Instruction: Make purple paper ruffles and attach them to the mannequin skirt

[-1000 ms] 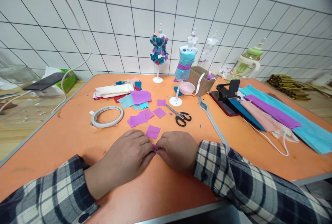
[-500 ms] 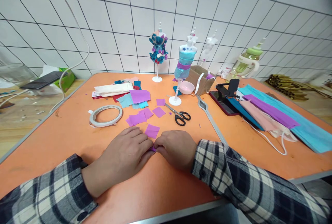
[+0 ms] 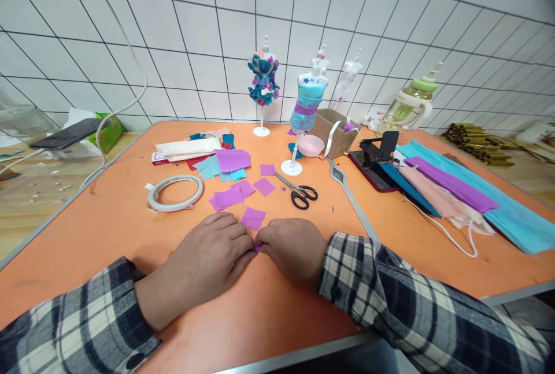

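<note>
Near the front of the orange table [image 3: 277, 322], my left hand [image 3: 212, 252] and my right hand [image 3: 297, 247] meet fingertip to fingertip. Both pinch one small purple piece of fabric [image 3: 257, 249], most of it hidden by the fingers. Just beyond them lies a flat purple square [image 3: 253, 218], with more purple squares [image 3: 229, 198] behind and to the left. Black-handled scissors [image 3: 300, 193] rest beyond my right hand, blades partly apart. A roll of white tape [image 3: 175, 193] lies flat past my left hand.
Two decorated mini dress forms [image 3: 263, 82] [image 3: 309, 105] stand at the back, near a cardboard box [image 3: 332, 131] and a pink bowl [image 3: 311, 145]. Stacked fabric scraps [image 3: 233, 159] lie left of centre. Coloured face masks [image 3: 451, 183], a phone [image 3: 368, 171] and a bottle [image 3: 411, 105] are on the right.
Both hands stay at nearly the same spot, still pinching the purple piece, of which slightly less shows now. The whole view has shifted slightly.
</note>
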### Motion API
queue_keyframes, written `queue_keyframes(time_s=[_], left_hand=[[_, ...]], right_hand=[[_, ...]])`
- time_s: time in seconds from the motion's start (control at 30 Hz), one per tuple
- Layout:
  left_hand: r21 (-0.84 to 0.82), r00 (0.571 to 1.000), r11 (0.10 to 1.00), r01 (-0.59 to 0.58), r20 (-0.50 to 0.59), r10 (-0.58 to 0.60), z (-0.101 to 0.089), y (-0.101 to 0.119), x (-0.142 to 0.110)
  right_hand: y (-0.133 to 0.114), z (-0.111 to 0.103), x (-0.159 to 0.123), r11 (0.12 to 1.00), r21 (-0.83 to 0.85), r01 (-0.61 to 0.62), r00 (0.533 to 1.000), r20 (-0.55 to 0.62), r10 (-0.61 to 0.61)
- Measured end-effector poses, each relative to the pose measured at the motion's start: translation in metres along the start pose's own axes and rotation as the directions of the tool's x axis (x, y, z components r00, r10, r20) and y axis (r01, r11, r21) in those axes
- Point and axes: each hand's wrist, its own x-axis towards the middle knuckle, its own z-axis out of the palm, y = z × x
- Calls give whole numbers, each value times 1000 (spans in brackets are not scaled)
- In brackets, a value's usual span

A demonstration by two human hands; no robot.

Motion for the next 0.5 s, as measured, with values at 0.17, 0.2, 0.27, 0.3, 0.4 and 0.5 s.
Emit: queue_keyframes(time_s=[0.17,0.2,0.27,0.3,0.4,0.5], left_hand=[[69,999,998,-15,-37,18,1,0,-1],[80,999,997,-19,-41,22,1,-1,-1],[81,999,996,-23,-34,26,2,-2,-1],[73,999,997,-23,-30,25,2,-2,-1],[52,1000,999,-14,-21,15,2,-2,0],[37,1000,999,-3,-4,3,2,1,0]], right_hand=[[1,-1,1,1000,-2,29,1000,7,-29],[1,-1,1,1000,4,28,1000,4,-28],[1,0,2,1000,19,22,1000,1,-22],[1,0,2,999,29,15,1000,-2,-15],[1,1,1,999,52,-1,1000,-4,1],[1,2,1,999,45,-3,1000,14,2]])
